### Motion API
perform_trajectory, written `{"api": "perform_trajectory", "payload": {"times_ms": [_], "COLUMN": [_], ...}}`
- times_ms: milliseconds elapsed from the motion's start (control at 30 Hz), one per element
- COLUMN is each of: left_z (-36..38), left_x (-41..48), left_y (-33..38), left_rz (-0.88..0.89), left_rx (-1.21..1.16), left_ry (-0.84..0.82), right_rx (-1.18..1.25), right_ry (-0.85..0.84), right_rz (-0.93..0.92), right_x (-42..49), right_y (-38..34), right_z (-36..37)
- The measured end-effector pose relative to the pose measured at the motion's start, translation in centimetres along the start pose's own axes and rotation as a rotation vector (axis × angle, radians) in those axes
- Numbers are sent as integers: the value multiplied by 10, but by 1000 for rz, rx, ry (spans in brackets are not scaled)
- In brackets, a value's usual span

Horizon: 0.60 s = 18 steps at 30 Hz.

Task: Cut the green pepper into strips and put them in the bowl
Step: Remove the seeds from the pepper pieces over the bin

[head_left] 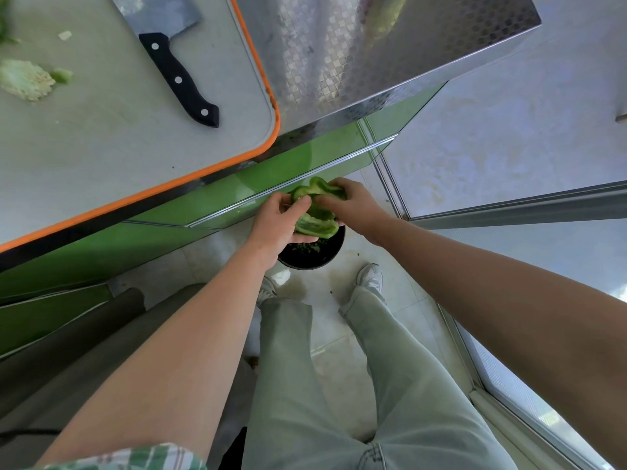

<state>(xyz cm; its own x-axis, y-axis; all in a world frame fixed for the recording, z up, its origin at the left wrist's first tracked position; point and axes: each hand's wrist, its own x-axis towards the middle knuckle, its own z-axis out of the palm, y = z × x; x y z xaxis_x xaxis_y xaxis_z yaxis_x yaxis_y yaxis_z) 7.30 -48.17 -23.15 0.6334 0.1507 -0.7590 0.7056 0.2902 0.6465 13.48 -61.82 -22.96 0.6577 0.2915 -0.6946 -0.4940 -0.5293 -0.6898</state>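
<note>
cut-open green pepper: bright green is seen on the skin, and a paler green on the inner flesh.
flat plastic cutting board: pale grey is shown, edged by an orange rim.
steel cleaver: the black handle is dotted with three silver rivets; the blade is mottled grey.
metal counter: silver is embossed with a small checkered pattern.
cabinet front: glossy green is lined with silver trim.
round container: black is flecked with green scraps inside.
trousers: pale grey-green, left unpatterned.
shoes: white.
shirt sleeve: checked in green and white.
floor tiles: off-white, stained brownish in places.
</note>
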Motion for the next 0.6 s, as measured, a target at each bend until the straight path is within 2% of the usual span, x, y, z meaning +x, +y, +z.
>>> {"api": "perform_trajectory", "payload": {"times_ms": [67,133,267,333,433,533,600], "left_z": [-1,-3,-9,-12,-17,-17,-16], "left_x": [-2,-3,-1,-1,0,0,0], "left_y": [0,0,-3,-3,-3,-3,-3], "left_rz": [8,31,95,121,115,69,42], "left_rx": [-7,24,41,60,115,91,64], "left_ry": [-4,19,103,145,153,188,207], "right_rx": [-97,-132,67,10,-95,-194,-262], "right_ry": [53,11,-139,-111,21,248,295], "right_rz": [-38,-13,146,168,72,-119,-258], "right_x": [0,0,-1,1,1,0,0], "right_y": [0,-1,0,5,9,3,0], "right_z": [3,4,1,-4,-8,0,8]}}
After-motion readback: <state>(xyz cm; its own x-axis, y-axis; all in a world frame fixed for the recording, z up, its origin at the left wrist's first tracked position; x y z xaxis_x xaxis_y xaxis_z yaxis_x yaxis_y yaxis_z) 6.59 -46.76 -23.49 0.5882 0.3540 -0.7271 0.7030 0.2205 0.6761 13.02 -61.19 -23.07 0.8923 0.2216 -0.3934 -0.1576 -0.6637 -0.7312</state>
